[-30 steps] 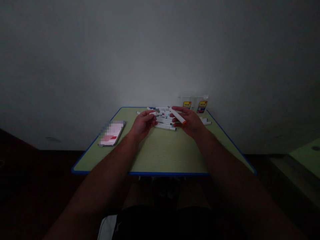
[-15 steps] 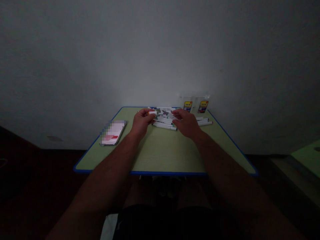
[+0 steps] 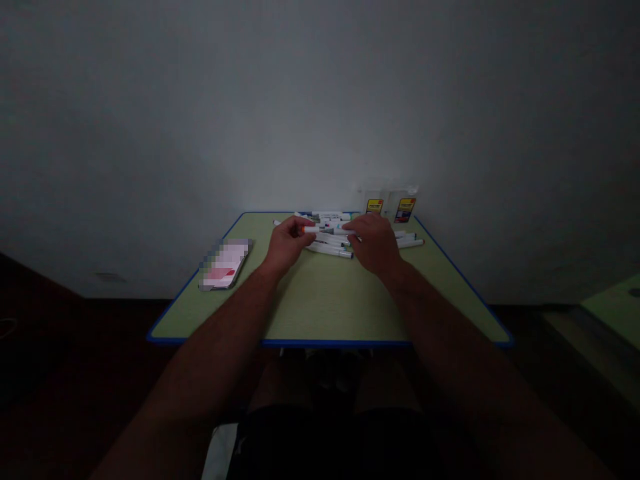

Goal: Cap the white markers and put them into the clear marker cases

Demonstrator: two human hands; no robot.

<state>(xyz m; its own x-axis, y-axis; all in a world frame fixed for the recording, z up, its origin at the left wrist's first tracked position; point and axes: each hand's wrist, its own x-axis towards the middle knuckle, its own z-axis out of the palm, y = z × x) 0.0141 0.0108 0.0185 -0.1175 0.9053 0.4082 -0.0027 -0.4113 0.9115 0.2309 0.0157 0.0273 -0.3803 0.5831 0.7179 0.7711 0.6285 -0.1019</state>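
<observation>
Two yellow-and-dark labels (image 3: 374, 206) show on the clear plastic packaging (image 3: 395, 195) at the far right of the tabletop (image 3: 330, 303), up against the wall (image 3: 320, 100). I can make out a small red patch on them, but the lettering is too small and dim for me to read. The pale marker (image 3: 341, 231) carries no writing that I can make out either.

It is held level between the two hands, just above the loose pile of markers (image 3: 330, 251). The left hand (image 3: 287, 245) has its grip closed in a pinch around the orange-tipped end, thumb on the near side. The right hand (image 3: 376, 243) has its fingers curled in around the other end, its grip partly hidden behind the back of the hand. A grey stretch shows in the gap between them; I can't tell whether the cap is fully seated.

More white markers poke out beyond the right hand, one with a reddish end. The packaging is see-through, though I can't tell what is inside. Over to the left, well apart from the pile, lies a phone (image 3: 227, 262), its lit screen blurred into blocks.
</observation>
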